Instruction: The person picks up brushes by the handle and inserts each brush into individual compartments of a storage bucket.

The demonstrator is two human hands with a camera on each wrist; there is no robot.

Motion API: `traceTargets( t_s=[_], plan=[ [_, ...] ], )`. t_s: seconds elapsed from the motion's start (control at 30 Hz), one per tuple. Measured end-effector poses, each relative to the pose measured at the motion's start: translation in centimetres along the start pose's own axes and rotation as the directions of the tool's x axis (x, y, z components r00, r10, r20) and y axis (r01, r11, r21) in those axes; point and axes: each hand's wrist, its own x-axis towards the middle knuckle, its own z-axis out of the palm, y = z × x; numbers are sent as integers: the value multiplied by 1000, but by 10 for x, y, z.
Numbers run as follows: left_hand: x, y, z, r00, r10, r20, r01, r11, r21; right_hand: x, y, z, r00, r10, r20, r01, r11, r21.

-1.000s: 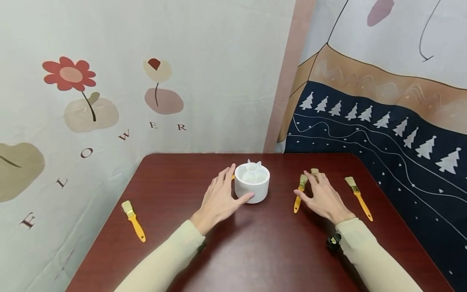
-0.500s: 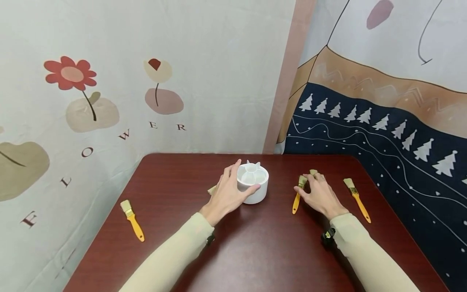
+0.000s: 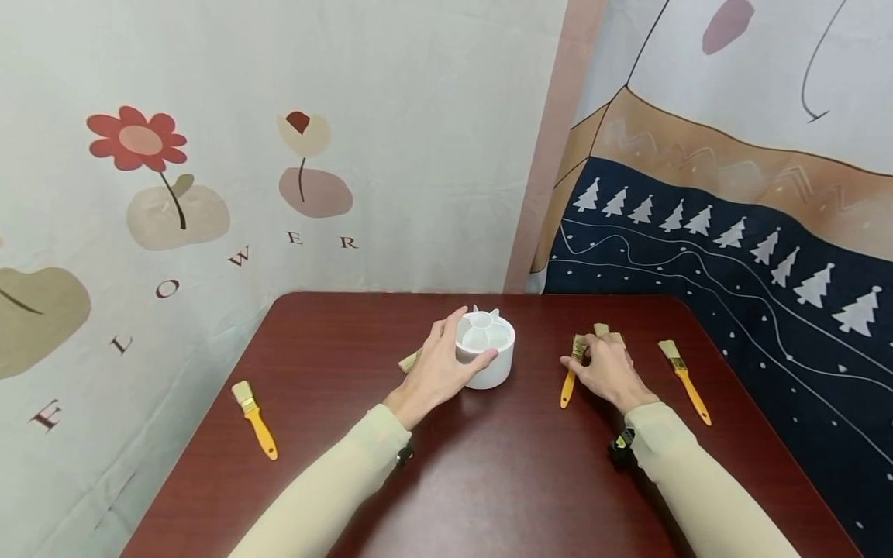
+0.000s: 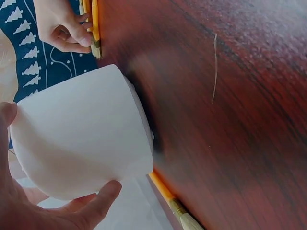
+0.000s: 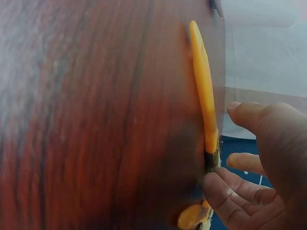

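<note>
My left hand [image 3: 438, 368] grips a round white pot [image 3: 491, 373] from its left side, thumb across the front and fingers at the far side. Small ear-like points rise from the pot's rim, and dividers show inside. In the left wrist view the pot's smooth wall [image 4: 91, 129] lies between thumb and fingertips. My right hand [image 3: 608, 370] is low over several yellow-handled paintbrushes lying close together. Its thumb overlaps the leftmost brush [image 3: 568, 390]. In the right wrist view that brush's handle [image 5: 204, 86] stands apart from the thumb, and loosely bent fingertips [image 5: 216, 187] sit right by its ferrule.
A paintbrush [image 3: 254, 420] lies at the table's left and another [image 3: 685, 384] at the right. Bristles of one more brush [image 3: 408, 361] show behind my left hand. The dark red table [image 3: 502, 480] backs onto printed cloth hangings [image 3: 432, 155].
My left hand has moved right and closer round the pot, uncovering bristles behind it. My right hand has come lower over the brushes, its fingers drawing closer together.
</note>
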Motion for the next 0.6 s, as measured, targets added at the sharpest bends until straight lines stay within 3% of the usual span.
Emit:
traceTargets(
  t_s=[0.3,0.37,0.6],
  plan=[
    [0,-8,6,999,45,-6,-45,999,-17,8,3,6,999,-35,6,35,999,42],
    [-3,-1,0,1000,27,9,-27,1000,-14,9,2,6,1000,-30,7,29,998,51],
    [-4,-1,-7,999,22,37,-23,1000,20,17,-1,3,999,7,38,-11,994,105]
  ],
)
